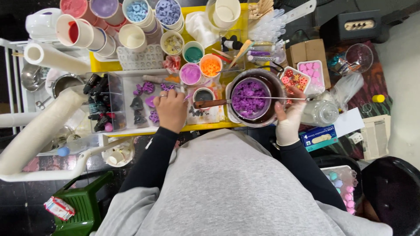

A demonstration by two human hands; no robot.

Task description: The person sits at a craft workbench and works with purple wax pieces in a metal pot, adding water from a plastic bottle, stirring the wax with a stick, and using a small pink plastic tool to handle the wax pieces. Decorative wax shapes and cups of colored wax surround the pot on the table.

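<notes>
left hand (170,109): curled on clear tray (131,78), among purple pieces; grasp unclear
right hand (289,118): gloved, gripping thin rod (288,98)
small pot (250,98): purple pieces inside, between hands, nearer right; handle (210,103) points left
rod axis: left-right across pot

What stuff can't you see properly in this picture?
Head view:
- Left hand: its fingertips are hidden by its own back, so what they touch is unclear.
- Bottom of the pot: covered by purple pieces.
- Right hand, gloved: what its fingers pinch is too thin to tell.
</notes>
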